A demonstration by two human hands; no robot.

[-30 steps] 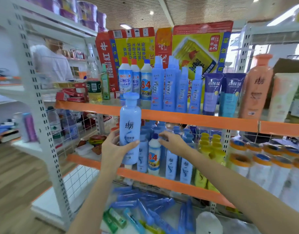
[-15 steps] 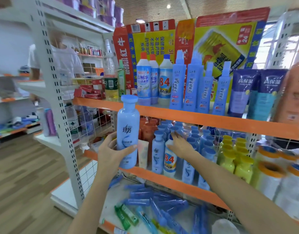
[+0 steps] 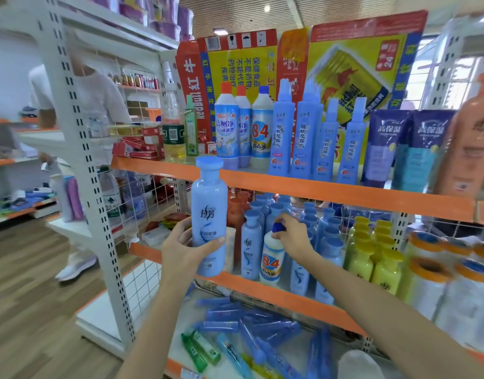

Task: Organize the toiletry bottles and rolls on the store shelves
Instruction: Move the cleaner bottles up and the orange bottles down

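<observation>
From the head view, your left hand (image 3: 184, 248) grips the pale blue shampoo bottle (image 3: 209, 214) upright, just in front of the middle shelf (image 3: 262, 292). Your right hand (image 3: 293, 236) pinches the blue cap of the 84 disinfectant bottle (image 3: 271, 258), which stands upright at that shelf's front edge among matching shampoo bottles, so its long axis runs vertical. Your right fingertips hide behind the cap.

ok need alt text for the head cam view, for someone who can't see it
A person's left hand holds a light blue shampoo bottle upright before store shelves, while the right hand grips the blue cap of a white "84" bottle standing among blue bottles on the middle shelf.
</observation>
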